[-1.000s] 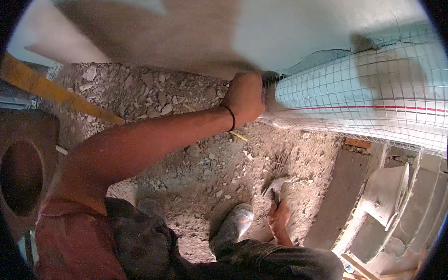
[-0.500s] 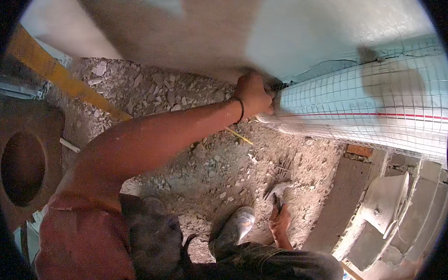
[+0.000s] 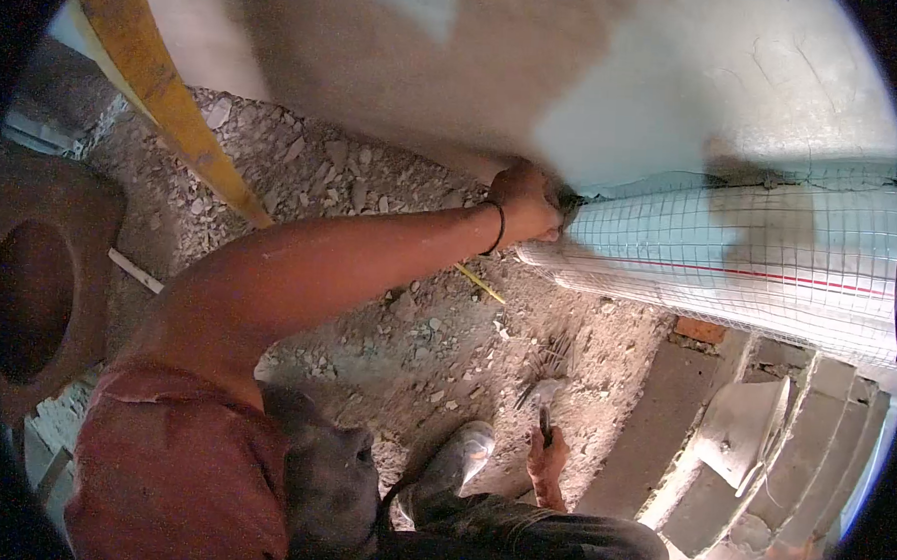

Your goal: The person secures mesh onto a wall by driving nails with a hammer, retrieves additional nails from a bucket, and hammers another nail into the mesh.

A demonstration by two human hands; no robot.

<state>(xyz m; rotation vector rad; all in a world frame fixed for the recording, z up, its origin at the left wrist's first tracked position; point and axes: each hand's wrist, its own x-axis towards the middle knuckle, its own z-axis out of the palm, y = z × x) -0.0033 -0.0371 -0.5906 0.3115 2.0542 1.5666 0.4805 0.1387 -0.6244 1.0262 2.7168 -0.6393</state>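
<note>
My left hand (image 3: 525, 203), a dark band round its wrist, is closed at the left end of a pipe wrapped in wire mesh (image 3: 730, 242), against the foot of the wall. What its fingers grip is too small to make out. Low in the view, my right hand (image 3: 548, 457) is wrapped round the handle of a claw hammer (image 3: 542, 393), whose head lies over the rubble floor. Just beyond the hammer head is a bunch of nails (image 3: 553, 357) on the ground.
A pale wall (image 3: 657, 89) rises ahead. Rubble (image 3: 323, 174) covers the floor. A yellow bar (image 3: 181, 103) slants at the left, above a brown block with a round hole (image 3: 95, 235). At the right, a white panel (image 3: 737, 428) rests on grey blocks (image 3: 648, 419). A yellow stick (image 3: 480, 283) lies mid-floor.
The view has turned, tilting the mesh-wrapped pipe and yellow bar in the frame. My left hand stays at the pipe's end, now slightly lower and further right. My right hand still holds the hammer.
</note>
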